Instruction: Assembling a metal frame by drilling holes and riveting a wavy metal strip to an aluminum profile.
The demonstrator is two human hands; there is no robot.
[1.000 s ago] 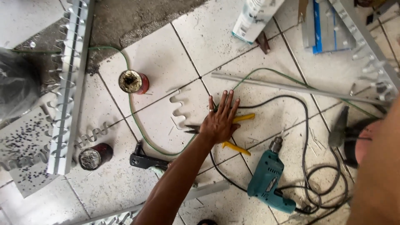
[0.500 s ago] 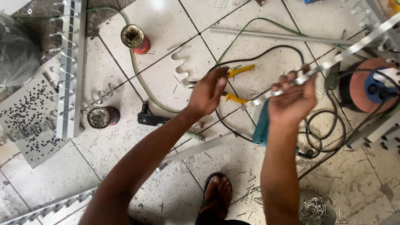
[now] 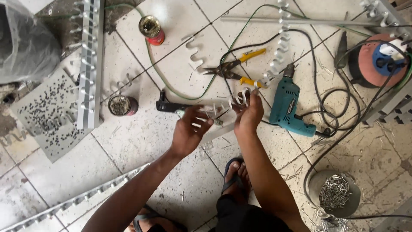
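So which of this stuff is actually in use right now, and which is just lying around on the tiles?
In hand:
left hand
right hand
white notched metal strip, held by both hands

Lying about:
teal electric drill
yellow-handled snips
black hand riveter
two open tins
bucket of nails
orange cable reel
perforated sheet

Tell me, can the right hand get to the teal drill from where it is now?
Probably yes. The teal drill lies just beside the right hand with bare tile between, but that hand grips a notched white strip.
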